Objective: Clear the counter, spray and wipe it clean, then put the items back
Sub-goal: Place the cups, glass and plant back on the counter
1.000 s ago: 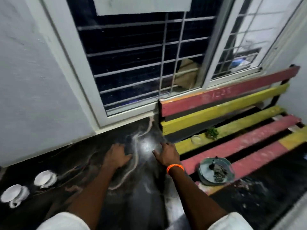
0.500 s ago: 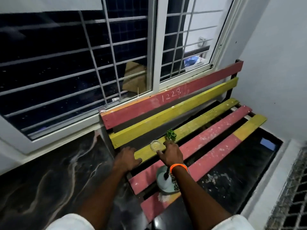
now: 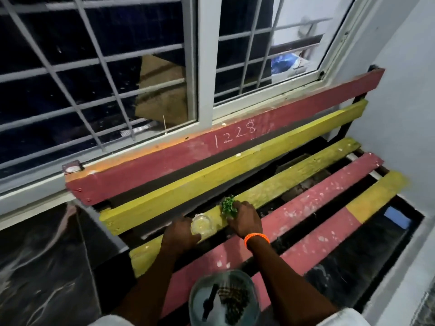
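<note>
A small green plant (image 3: 227,206) sits on a yellow slat of the red-and-yellow wooden bench (image 3: 306,203), and my right hand (image 3: 246,218), with an orange wristband, is closed around it. Just left of it a small clear glass dish (image 3: 202,224) rests on the same slat, with my left hand (image 3: 180,235) touching its left side. A pale green bowl (image 3: 200,295) holding a dark tool and a checked cloth stands on the bench's near edge. The dark marble counter (image 3: 40,267) lies at the left.
A barred window (image 3: 113,74) with a white frame runs behind the bench. A white wall (image 3: 404,114) closes the right side. Dark floor (image 3: 367,250) shows past the bench's right end, with gaps between the slats.
The view has moved closer to the bench. My right hand has closed on the green plant and my left hand has slid right to the glass dish.
</note>
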